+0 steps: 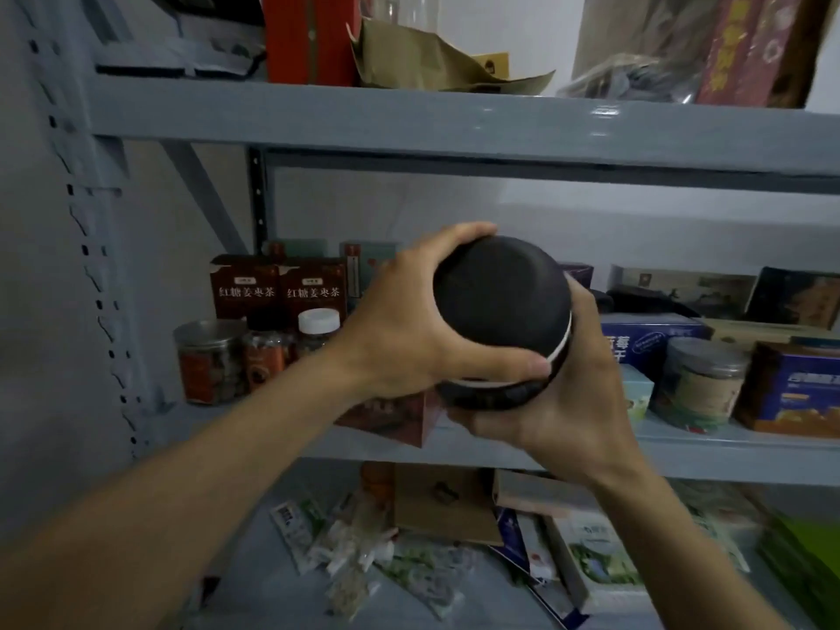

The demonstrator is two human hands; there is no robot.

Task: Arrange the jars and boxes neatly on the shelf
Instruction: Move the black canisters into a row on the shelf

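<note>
Gripping black jar (pixel 500 306) — left hand (pixel 400 329), right hand (pixel 568 402) — before crowded shelf (pixel 454 125).

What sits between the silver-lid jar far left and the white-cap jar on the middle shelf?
Head view: a dark-capped jar stands between the silver-lid jar and the white-cap jar.

Black jar (pixel 500 306) with white band; grey shelf (pixel 409 118); brown boxes (pixel 277 286).

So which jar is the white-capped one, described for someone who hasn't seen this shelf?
Start at the grey metal shelf and take its middle level, left end. Three jars stand in front of two brown tea boxes; the white-capped jar is the rightmost, beside the left hand. Only its lid is white; the others' are silver and black.
</note>
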